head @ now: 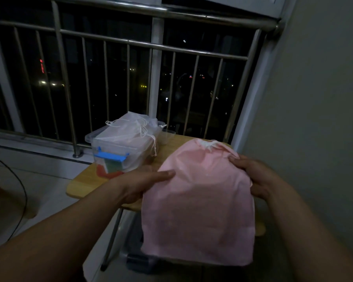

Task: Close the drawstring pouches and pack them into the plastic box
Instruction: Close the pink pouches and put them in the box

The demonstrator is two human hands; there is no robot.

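Both hands grasp a pink pouch [202, 200] by its opposite sides. The left hand [145, 185] grips the pouch's left edge, thumb laid across the top of the fabric and fingers hidden beneath. The right hand [255, 176] grips the right edge, thumb on top near the upper corner and the remaining fingers curled at the seam. The pouch lies spread flat between the hands, its mouth at the end farthest from the wrists, where the fabric is puckered around a white cord [210, 144]. Its bottom edge hangs nearer the person than either hand, past the near rim of the wooden worktop [86, 180]; whether the pouch touches the worktop cannot be told. Beyond the left hand, near its fingertips, a clear plastic box [118, 151] stands on the worktop with a blue clasp [112, 155] on its facing side. White pouches [130, 129] are heaped in it above the rim, cords trailing over the side nearest the pink pouch. A metal railing [130, 43] runs well beyond both hands
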